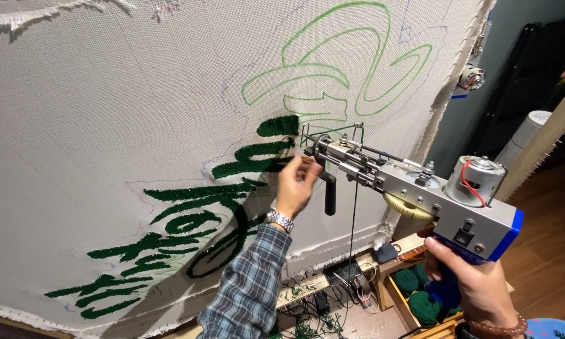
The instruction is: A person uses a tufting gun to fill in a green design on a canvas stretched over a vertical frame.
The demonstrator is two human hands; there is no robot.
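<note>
Gripping the blue handle of the tufting gun (420, 188) from below, right hand (467, 276) closed around it, long axis running up-left with the needle tip pointing at the stretched cloth (106, 125) just right of the dark green tufted strokes (232, 188). Pinching at the gun's front end beside its black side grip, left hand (297, 185) with fingertips drawn together, green yarn (353, 226) hanging below the gun.

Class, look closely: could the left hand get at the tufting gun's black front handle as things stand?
Probably yes: the left hand hangs open right beside the black front handle, with nothing between them.
</note>
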